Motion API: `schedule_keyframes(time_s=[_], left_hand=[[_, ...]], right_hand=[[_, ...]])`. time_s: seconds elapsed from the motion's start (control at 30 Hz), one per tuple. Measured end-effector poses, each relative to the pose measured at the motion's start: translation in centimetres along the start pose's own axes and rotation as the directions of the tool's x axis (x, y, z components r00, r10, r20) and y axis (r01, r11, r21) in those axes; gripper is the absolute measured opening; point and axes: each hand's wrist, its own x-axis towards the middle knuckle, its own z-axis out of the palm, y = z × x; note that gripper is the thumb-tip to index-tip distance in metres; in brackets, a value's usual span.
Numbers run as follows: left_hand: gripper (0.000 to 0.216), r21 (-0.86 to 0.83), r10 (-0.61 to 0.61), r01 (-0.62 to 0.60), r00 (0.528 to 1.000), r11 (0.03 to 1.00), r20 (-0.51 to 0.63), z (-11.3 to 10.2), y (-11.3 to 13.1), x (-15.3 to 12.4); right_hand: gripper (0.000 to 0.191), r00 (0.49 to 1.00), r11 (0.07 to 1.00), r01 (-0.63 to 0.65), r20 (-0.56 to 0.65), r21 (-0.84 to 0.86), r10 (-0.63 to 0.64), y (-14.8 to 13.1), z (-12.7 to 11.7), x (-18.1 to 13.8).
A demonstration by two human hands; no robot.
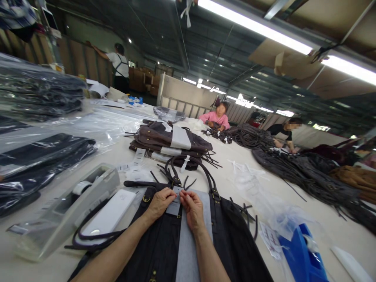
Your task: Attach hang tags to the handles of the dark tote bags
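Two hands: through the head camera, I take the grey tag (pixel 174 208) as my clock's centre; the left hand (pixel 158 205) is at 9 o'clock, the right hand (pixel 193 210) at 3.
Left grip: fingertips drawn together over the tag; I cannot tell exactly what they pinch.
Right grip: thumb and forefinger together beside the tag's upper right edge; I cannot tell what lies between them.
Tag's place: on the upper front of the black bag (pixel 164 244), below frame centre.
Bag: spreads towards 6 o'clock on a pale table (pixel 223 156), a grey band (pixel 186 254) down its front, its handles (pixel 209 178) arching towards 12.
9 o'clock: a white slab (pixel 110 214), then a grey tape dispenser (pixel 109 178).
12 o'clock: stacked brown bags (pixel 151 135).
1 o'clock: a person in pink (pixel 214 116), well apart.
Towards 4 o'clock: a blue tape dispenser (pixel 302 254).
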Motion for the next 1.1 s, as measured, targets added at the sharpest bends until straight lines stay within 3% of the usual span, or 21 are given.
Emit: schedule_keyframes(time_s=[0.37, 0.57, 0.8, 1.1], left_hand=[[0.023, -0.004, 0.002, -0.002, 1.000, 1.000, -0.008, -0.1, 0.3, -0.1], [0.022, 0.008, 0.006, -0.006, 1.000, 1.000, -0.005, 0.0, 0.0, 0.0], [0.021, 0.019, 0.015, -0.015, 1.000, 1.000, 0.002, 0.1, -0.1, 0.0], [0.021, 0.028, 0.033, -0.034, 0.999, 0.999, 0.017, 0.1, 0.1, -0.1]], right_hand=[[0.028, 0.999, 1.000, 0.008, 0.051, 0.008, -0.008, -0.3, 0.1, -0.3], [0.024, 1.000, 1.000, -0.019, 0.012, 0.011, 0.019, -0.1, 0.0, -0.1], [0.023, 1.000, 0.993, 0.006, -0.014, -0.120, -0.008, 0.3, 0.3, 0.0], [0.019, 0.998, 0.968, 0.040, 0.052, -0.249, -0.028, 0.7, 0.0, 0.0]])
